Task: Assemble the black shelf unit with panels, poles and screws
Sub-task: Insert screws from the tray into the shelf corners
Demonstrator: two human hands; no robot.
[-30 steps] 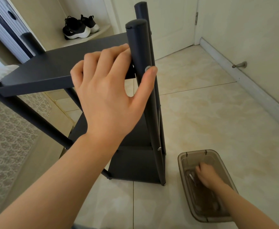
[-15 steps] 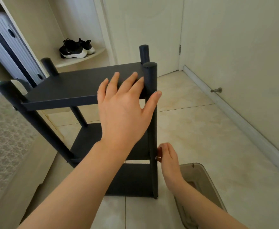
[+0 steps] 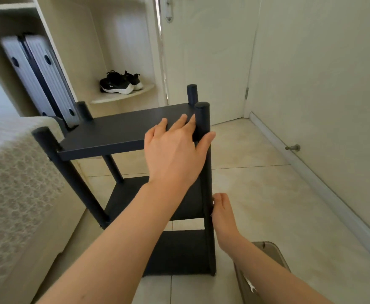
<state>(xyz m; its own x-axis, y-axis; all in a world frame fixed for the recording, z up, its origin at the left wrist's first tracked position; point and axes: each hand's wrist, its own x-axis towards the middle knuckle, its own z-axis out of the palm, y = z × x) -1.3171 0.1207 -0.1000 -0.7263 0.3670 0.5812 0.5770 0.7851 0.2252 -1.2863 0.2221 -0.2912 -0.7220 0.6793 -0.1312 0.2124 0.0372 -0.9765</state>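
The black shelf unit stands upright on the tiled floor, with a top panel (image 3: 118, 130), a middle panel (image 3: 135, 198) and a bottom panel (image 3: 179, 253) between its round poles. My left hand (image 3: 173, 154) rests flat on the top panel's right end. Its thumb lies across the near right pole (image 3: 208, 216). Lower down, at middle panel height, my right hand (image 3: 223, 213) pinches a small screw (image 3: 213, 202) against that pole's outer side. The fingertips hide most of the screw.
A translucent brown parts box (image 3: 274, 255) lies on the floor under my right forearm. A bed (image 3: 8, 172) runs along the left. Behind the shelf are a suitcase (image 3: 41, 77), black shoes (image 3: 120, 83) and a white door (image 3: 206, 62). A door stop (image 3: 292, 148) juts from the right wall.
My right hand left the parts box and rose to the near right pole with a screw. My left hand stayed on the top corner while the view pulled back and up.
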